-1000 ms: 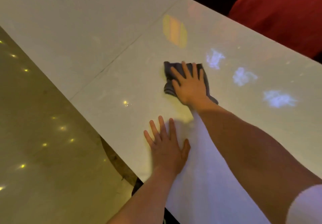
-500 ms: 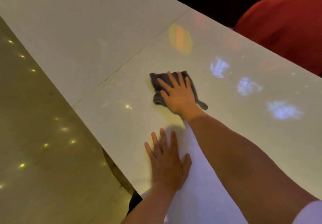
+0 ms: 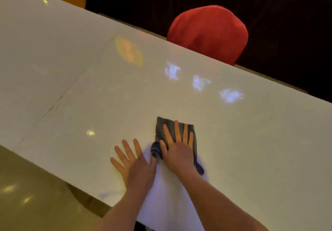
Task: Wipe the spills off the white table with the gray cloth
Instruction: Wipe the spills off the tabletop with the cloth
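Gray cloth [image 3: 177, 135] pinned flat under right hand [image 3: 177, 151], fingers spread; left hand [image 3: 133, 162] splayed on white table [image 3: 71, 68].

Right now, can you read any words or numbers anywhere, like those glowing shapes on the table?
No text can be read.
Three bluish glowing marks on the white table: too blurred to read, maybe not writing.
Gray cloth and red chair: no label visible.

No legible text or labels
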`<action>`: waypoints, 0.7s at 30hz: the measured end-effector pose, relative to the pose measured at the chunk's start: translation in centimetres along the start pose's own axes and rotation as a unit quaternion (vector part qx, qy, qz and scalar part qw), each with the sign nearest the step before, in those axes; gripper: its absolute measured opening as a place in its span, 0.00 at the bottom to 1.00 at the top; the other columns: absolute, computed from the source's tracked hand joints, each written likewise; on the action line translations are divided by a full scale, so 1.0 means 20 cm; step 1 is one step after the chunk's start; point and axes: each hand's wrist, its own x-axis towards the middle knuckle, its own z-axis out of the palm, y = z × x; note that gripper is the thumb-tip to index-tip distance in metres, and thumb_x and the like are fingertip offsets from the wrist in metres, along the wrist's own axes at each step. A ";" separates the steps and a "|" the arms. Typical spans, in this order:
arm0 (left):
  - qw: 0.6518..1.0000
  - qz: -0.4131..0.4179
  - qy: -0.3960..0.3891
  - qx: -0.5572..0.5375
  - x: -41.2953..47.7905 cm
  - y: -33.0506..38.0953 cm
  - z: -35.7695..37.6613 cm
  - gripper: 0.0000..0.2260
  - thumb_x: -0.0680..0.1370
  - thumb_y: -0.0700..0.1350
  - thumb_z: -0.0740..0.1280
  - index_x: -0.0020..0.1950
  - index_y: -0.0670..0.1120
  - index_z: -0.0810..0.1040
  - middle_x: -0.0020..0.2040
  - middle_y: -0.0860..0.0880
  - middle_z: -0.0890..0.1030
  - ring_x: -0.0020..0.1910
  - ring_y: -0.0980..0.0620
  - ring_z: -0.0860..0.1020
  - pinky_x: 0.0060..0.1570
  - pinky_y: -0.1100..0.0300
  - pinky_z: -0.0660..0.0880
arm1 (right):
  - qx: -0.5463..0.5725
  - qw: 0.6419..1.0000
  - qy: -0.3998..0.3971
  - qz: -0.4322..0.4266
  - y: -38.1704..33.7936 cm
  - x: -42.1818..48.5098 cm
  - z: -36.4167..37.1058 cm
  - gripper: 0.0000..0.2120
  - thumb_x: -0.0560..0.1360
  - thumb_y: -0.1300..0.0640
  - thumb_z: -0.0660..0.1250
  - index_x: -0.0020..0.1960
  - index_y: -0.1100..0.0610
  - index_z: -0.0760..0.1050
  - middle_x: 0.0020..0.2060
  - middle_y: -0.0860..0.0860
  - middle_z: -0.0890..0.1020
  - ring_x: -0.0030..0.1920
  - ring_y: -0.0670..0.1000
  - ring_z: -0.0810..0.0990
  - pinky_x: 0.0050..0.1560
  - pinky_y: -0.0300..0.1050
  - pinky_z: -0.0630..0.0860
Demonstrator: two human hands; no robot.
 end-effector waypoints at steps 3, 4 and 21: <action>0.999 0.001 -0.032 -0.006 0.00 0.02 -0.04 0.38 0.78 0.63 0.57 0.81 0.44 0.49 0.80 0.34 0.47 0.78 0.28 0.44 0.73 0.29 0.44 | -0.001 1.000 -0.012 0.002 0.10 -0.36 0.06 0.29 0.80 0.38 0.50 0.80 0.41 0.51 0.81 0.54 0.53 0.80 0.64 0.48 0.77 0.62 0.44; 0.999 -0.004 -0.051 -0.002 0.00 0.03 -0.05 0.38 0.79 0.64 0.53 0.81 0.45 0.45 0.81 0.35 0.44 0.78 0.29 0.41 0.73 0.30 0.44 | -0.001 1.000 -0.001 0.010 0.15 -0.44 0.06 0.28 0.80 0.38 0.51 0.80 0.41 0.53 0.81 0.53 0.54 0.79 0.64 0.50 0.76 0.62 0.45; 0.986 0.141 -0.031 0.082 -0.08 0.26 0.13 0.36 0.79 0.62 0.47 0.80 0.42 0.45 0.81 0.38 0.44 0.78 0.31 0.41 0.73 0.30 0.42 | 0.064 0.912 0.118 0.388 0.93 -0.36 -0.12 0.30 0.81 0.38 0.45 0.81 0.42 0.44 0.82 0.54 0.47 0.79 0.64 0.43 0.77 0.66 0.41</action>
